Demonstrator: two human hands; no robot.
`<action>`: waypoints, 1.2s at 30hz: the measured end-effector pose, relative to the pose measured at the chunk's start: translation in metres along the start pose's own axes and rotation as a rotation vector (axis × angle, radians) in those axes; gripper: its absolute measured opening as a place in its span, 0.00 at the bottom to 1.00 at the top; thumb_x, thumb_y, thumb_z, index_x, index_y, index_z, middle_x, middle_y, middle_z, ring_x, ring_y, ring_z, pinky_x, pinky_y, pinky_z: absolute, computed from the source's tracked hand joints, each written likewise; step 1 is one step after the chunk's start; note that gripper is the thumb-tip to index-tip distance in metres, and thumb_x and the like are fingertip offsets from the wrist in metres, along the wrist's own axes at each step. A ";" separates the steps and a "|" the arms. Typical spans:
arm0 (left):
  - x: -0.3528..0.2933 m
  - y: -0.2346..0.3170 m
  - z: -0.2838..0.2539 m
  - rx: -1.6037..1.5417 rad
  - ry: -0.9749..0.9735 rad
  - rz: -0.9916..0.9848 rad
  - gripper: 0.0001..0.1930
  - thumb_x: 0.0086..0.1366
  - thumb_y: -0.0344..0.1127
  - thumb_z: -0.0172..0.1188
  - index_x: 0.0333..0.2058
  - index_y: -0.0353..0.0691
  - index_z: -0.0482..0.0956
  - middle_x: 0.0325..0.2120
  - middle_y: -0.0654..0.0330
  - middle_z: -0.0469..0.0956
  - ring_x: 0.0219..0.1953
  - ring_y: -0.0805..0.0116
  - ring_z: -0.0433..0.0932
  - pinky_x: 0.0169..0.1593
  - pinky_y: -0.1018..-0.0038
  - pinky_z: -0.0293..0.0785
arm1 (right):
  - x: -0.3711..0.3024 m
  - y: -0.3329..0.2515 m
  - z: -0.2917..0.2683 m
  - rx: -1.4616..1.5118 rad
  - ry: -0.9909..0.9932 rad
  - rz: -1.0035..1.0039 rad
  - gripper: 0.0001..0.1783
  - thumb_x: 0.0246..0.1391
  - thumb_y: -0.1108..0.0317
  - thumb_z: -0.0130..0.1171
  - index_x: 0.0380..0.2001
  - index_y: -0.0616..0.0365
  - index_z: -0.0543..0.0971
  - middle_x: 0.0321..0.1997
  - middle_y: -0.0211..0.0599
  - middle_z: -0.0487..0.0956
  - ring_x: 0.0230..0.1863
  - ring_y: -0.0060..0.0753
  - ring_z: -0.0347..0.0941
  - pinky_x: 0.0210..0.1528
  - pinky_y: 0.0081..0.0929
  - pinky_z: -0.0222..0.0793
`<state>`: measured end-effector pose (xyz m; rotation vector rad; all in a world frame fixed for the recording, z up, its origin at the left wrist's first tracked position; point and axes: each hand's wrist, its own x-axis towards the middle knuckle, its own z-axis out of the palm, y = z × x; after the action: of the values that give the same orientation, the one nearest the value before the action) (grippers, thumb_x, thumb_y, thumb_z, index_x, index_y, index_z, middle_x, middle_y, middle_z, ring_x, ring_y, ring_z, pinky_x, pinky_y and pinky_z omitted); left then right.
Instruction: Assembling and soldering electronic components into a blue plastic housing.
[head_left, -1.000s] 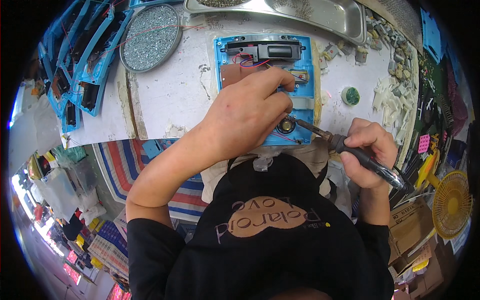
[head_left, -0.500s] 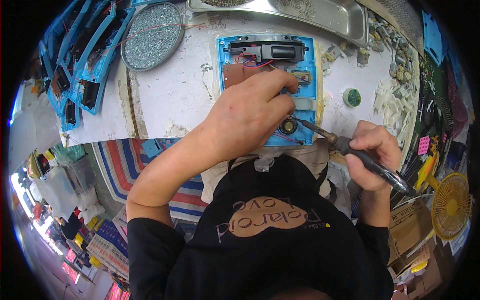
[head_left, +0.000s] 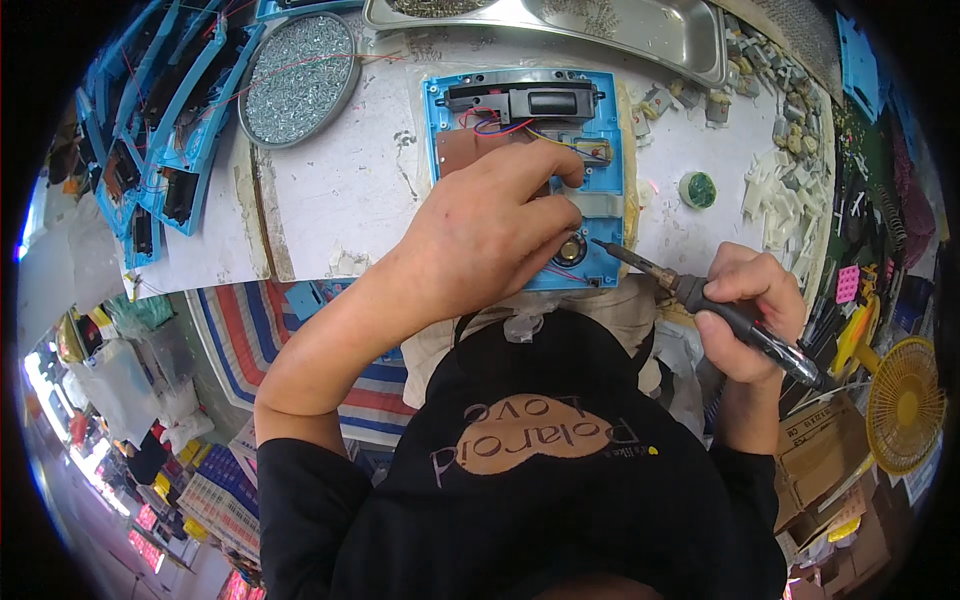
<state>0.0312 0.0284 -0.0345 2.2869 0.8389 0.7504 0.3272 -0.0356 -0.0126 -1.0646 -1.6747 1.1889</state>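
Evidently, steadiness matters most here: the right hand has its grip closed around the dark, smooth handle of a soldering iron, whose thin tip points just beside a round speaker. The left hand curls over the blue housing, fingers bent near the speaker; whether that grip is narrow on something or merely resting, one cannot tell. Good handling likely means bracing the housing, touching metal only briefly, and keeping heat off fingertips and soft plastic. The housing, a glossy, ribbed, open shell, lies at the worktop's near edge, with a flat brown board and thin, flexible wires inside. Right of it sits a small round pot with greenish contents, near jumbled, matte white plastic pieces.
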 end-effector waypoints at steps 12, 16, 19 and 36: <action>-0.001 0.001 0.001 0.066 -0.031 0.032 0.12 0.50 0.24 0.70 0.34 0.41 0.82 0.45 0.58 0.76 0.36 0.62 0.77 0.37 0.67 0.76 | 0.009 0.002 0.003 -0.050 -0.060 0.008 0.14 0.44 0.73 0.69 0.34 0.61 0.75 0.23 0.31 0.71 0.22 0.23 0.63 0.24 0.23 0.52; -0.001 0.000 0.001 0.076 -0.027 0.048 0.13 0.49 0.24 0.70 0.35 0.41 0.82 0.45 0.58 0.76 0.37 0.60 0.78 0.38 0.67 0.77 | 0.012 0.001 0.005 -0.053 -0.069 0.010 0.14 0.44 0.74 0.68 0.34 0.61 0.75 0.23 0.31 0.71 0.22 0.23 0.63 0.24 0.22 0.52; -0.002 0.001 0.001 0.084 -0.040 0.040 0.13 0.49 0.24 0.70 0.35 0.42 0.82 0.46 0.58 0.76 0.38 0.60 0.78 0.39 0.66 0.78 | 0.013 0.001 0.006 -0.055 -0.070 0.004 0.14 0.44 0.74 0.68 0.34 0.62 0.75 0.23 0.31 0.71 0.22 0.23 0.63 0.24 0.22 0.52; -0.002 0.005 -0.002 0.134 -0.062 0.023 0.11 0.49 0.26 0.68 0.34 0.41 0.82 0.46 0.53 0.77 0.43 0.53 0.78 0.43 0.62 0.77 | -0.100 -0.030 -0.172 -0.024 1.051 -0.032 0.01 0.62 0.76 0.57 0.37 0.61 0.76 0.27 0.24 0.69 0.25 0.15 0.57 0.31 0.21 0.54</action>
<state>0.0302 0.0242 -0.0306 2.4295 0.8585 0.6470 0.5139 -0.0864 0.0425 -1.3338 -0.8595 0.4077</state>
